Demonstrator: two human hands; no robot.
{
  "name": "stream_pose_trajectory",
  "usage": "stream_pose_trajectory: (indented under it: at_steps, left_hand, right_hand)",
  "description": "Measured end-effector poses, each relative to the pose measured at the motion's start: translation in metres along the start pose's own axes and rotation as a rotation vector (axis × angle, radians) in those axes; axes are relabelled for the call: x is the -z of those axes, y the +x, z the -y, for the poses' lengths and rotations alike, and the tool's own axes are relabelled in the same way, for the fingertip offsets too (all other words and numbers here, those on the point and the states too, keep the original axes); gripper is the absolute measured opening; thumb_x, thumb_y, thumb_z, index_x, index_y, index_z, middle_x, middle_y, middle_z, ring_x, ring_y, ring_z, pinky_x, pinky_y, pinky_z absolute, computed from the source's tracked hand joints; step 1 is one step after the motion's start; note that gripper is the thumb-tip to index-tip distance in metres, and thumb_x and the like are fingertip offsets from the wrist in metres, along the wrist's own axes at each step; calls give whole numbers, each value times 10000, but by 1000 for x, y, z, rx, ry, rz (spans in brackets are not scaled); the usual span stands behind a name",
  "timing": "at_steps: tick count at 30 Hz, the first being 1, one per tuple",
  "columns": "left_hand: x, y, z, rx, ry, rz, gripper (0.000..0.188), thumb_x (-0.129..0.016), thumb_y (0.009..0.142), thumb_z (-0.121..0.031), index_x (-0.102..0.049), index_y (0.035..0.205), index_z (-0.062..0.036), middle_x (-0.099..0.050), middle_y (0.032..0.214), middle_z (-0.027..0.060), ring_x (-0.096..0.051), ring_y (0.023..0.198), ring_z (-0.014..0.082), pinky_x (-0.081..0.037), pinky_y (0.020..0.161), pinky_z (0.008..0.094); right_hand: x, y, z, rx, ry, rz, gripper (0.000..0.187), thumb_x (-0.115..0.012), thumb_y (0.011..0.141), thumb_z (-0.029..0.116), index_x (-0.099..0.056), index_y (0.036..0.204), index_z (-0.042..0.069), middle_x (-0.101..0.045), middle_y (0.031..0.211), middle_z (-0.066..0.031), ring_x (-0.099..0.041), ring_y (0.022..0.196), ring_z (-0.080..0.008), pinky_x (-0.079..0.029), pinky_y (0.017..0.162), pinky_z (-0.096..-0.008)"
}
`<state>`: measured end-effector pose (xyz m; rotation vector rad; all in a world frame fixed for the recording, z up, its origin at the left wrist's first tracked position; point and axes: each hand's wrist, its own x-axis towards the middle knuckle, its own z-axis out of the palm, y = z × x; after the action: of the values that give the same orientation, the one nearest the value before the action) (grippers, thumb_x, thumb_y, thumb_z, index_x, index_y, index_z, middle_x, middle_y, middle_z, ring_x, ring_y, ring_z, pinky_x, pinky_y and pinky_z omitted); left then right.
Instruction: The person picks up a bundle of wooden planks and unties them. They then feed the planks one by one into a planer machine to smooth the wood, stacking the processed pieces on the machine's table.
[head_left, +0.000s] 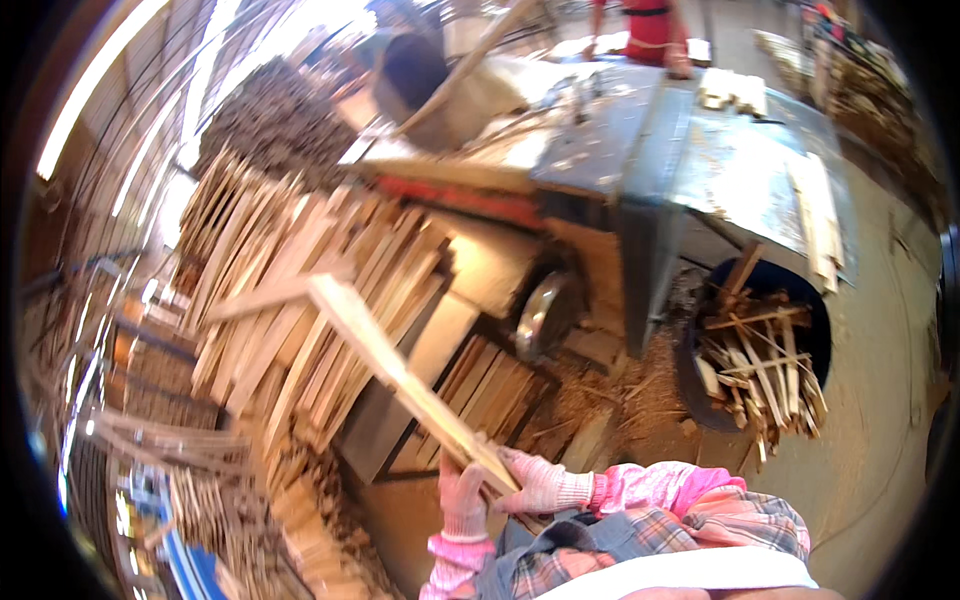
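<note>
Both my hands, in pale knitted gloves, grip the near end of a long light wooden strip (pixel 400 380). My left hand (pixel 464 497) closes round it from the left. From the right, my right hand (pixel 540 482) is wrapped on the same end. The strip slants away to the far left, and its far end reaches over a big stack of wooden strips (pixel 300 250). It looks like two pieces may lie together in my grip; blur keeps me from telling.
A metal-topped machine table (pixel 740 150) stands ahead, with a few pale strips (pixel 815 215) on it. Below its right side is a dark tub (pixel 825 345) full of wood offcuts. Sawdust (pixel 640 400) covers the floor beside the machine. Another pile of strips (pixel 215 520) lies at left.
</note>
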<state>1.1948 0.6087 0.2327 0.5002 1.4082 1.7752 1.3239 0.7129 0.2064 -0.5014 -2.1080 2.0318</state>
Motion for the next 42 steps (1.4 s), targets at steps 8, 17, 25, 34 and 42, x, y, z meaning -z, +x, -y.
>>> stream_pose_trajectory:
  at_steps: [8, 17, 25, 34, 42]
  left_hand:
    - [32, 30, -36, -123, -20, -164, 505, -706, 816, -46, -563, 1298, 3, -718, 1105, 132, -698, 998, 231, -573, 923, 371]
    - [139, 41, -109, -249, 225, -295, 545, -716, 777, 7, -554, 1297, -8, -683, 1047, 73, -706, 946, 184, -593, 832, 312]
    - [200, 35, -168, -133, 317, -416, 552, -709, 773, 30, -552, 1302, -2, -669, 1010, 54, -681, 901, 152, -569, 801, 290]
    - [213, 45, -179, -166, 401, -598, 535, -660, 740, 6, -567, 1266, -7, -663, 985, 59, -669, 857, 157, -561, 781, 287]
    - [195, 63, -177, -211, 509, -763, 791, -723, 716, 14, -466, 1465, 4, -648, 1052, 57, -643, 860, 150, -557, 781, 290]
  right_hand:
    - [-2, 62, 51, -66, -387, 264, 983, -801, 751, 536, -423, 1449, -43, -634, 1258, -312, -654, 1179, -403, -535, 994, -466]
    - [36, 211, 131, 279, -767, 29, 760, -784, 853, 356, -475, 1484, 68, -638, 1264, -231, -643, 1160, -408, -532, 989, -474]
    - [37, 355, 199, 213, -1055, -227, 752, -779, 833, 294, -464, 1456, 12, -604, 1281, -227, -599, 1200, -405, -493, 1022, -483]
    - [55, 481, 210, 151, -1275, -189, 924, -830, 785, 338, -382, 1539, 46, -500, 1483, -185, -505, 1363, -353, -417, 1118, -474]
    - [109, 575, 222, 473, -1313, -312, 569, -777, 800, 220, -578, 1309, 62, -632, 1266, -166, -607, 1215, -332, -488, 996, -454]
